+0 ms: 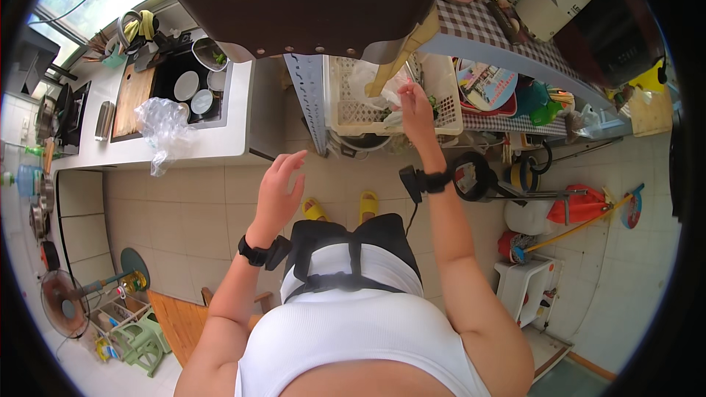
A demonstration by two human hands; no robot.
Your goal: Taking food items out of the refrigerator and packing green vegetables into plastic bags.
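Observation:
My right hand (417, 116) reaches over a cream plastic basket (343, 113) on the shelf rack. Its fingers are bent close to a crumpled clear plastic bag (361, 78) and something pink; whether they grip anything is hidden. Some green leaves (432, 102) show beside that hand inside the basket. My left hand (280, 190) hangs above the floor, fingers spread, holding nothing. It is nearest to the white counter (231, 140), clear of its edge.
A large dark panel (303, 0) juts in overhead. On the counter lie another clear plastic bag (165, 127) and a wooden cutting board (132, 99) beside a sink with bowls (202, 101). Right of the basket are round hand fans (488, 85); below hangs a black pan (471, 176).

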